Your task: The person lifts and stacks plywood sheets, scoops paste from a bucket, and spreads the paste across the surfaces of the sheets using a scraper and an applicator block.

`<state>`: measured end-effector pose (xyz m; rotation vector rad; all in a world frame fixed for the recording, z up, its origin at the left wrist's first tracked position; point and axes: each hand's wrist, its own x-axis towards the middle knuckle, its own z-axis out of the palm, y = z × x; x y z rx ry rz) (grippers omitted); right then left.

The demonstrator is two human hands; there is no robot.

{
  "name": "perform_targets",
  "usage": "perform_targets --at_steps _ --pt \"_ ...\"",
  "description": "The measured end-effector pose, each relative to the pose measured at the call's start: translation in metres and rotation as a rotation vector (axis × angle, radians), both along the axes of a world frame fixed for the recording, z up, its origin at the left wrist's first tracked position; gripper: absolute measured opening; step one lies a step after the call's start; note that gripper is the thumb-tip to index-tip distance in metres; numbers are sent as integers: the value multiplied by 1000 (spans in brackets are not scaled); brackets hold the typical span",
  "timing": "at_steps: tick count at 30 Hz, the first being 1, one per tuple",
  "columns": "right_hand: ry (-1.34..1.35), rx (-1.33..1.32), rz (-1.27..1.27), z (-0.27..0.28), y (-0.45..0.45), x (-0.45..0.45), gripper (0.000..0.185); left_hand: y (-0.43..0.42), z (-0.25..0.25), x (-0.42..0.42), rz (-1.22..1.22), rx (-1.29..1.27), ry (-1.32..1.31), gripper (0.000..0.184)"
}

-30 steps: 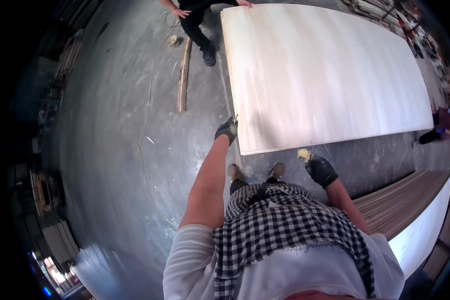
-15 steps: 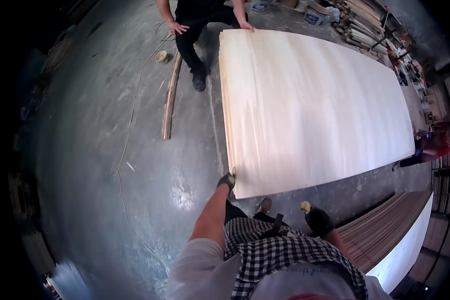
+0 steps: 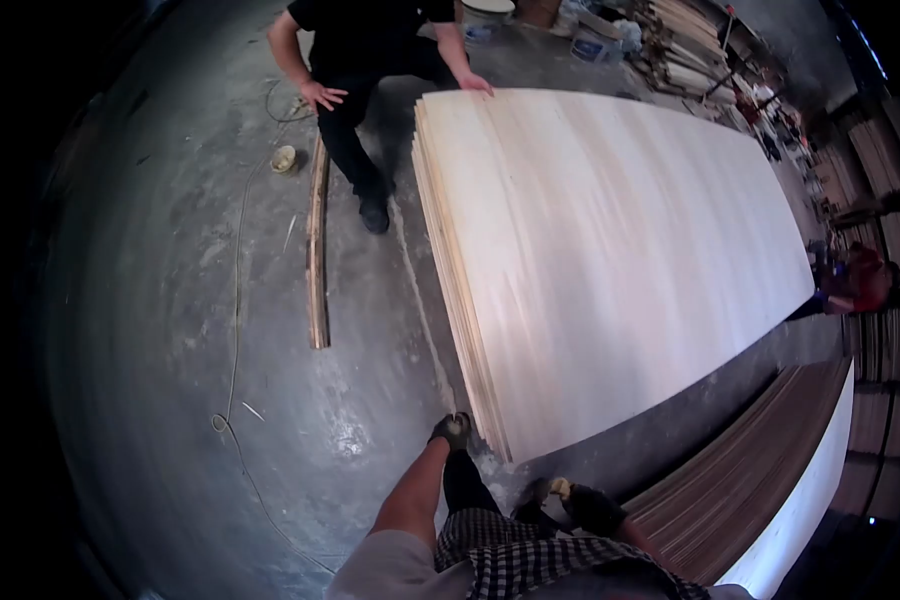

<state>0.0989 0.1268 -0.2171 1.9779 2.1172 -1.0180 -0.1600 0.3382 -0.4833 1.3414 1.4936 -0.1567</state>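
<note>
A stack of large pale wooden sheets lies ahead of me, with its layered edges showing on the left. My left hand, in a dark glove, is closed just left of the stack's near corner, around something small that I cannot make out. Below the near edge, my right hand, also dark-gloved, grips a yellowish lump whose kind is unclear. A co-worker's hand rests on the far left corner of the top sheet, and their other hand is at their knee.
Left of the stack, a wooden strip, a small tub and a thin cable lie on the floor. Dark boards are stacked at lower right. A person in red is at the far right; buckets stand behind.
The view has shifted, so the stack sits lower and its layered left edge shows more. My left hand has come away from the sheet edge. The right hand still holds the yellowish lump.
</note>
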Motion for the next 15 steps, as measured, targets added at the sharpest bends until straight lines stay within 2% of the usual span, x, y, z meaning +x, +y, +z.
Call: perform_targets --at_steps 1,2,3,5,8,10,11,13,14,15 --pt "-7 -11 -5 -2 -2 -3 19 -7 -41 -6 -111 38 -27 52" --pt "-42 -66 -33 2 -2 -8 19 -10 -53 -5 -108 19 -52 53" --pt "-110 -213 -49 6 1 -11 21 -6 -56 -4 -102 1 -73 53" --pt "290 53 -312 -34 -24 -6 27 -1 -52 7 -69 11 -114 51" --pt "334 76 -382 -60 -44 -5 33 7 -27 39 -42 8 -121 48" --pt "1205 -342 -1351 -86 -76 -3 35 8 -18 59 -34 26 -120 47" --pt "1649 -573 -1817 -94 -91 -5 36 4 -24 66 45 41 -126 47" --pt "1814 -639 -1909 -111 -122 -15 37 -2 -45 86 200 81 -144 48" --pt "1902 -669 -1948 -117 -131 -19 37 -6 -88 85 254 -25 -180 52" --pt "1577 -463 -1679 -119 -134 -27 36 -4 -88 87 315 -51 -287 61"
